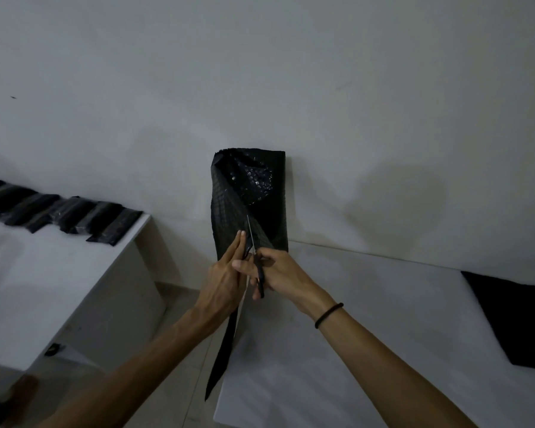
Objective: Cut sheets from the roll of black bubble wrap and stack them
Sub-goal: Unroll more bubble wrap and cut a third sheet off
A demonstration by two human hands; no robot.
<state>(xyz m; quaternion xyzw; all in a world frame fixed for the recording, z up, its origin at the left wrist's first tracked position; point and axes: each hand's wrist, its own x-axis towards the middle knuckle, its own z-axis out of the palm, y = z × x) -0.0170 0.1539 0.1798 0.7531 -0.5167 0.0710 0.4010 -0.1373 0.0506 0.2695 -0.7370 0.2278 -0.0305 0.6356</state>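
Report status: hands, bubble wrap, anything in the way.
Left hand straight-fingered on the sheet; right hand grips scissors, blade into the sheet. Roll upright against wall. Nothing blocks the cut.

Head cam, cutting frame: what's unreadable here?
Head view only.
1. Scissors, second blade: behind the wrap.
2. Left hand, thumb: hidden by the hand's back.
3. Stack: cut by the right edge, sheet count too dark.
4. Packets: run off the left edge.
5. Dark item on left table: too dim.
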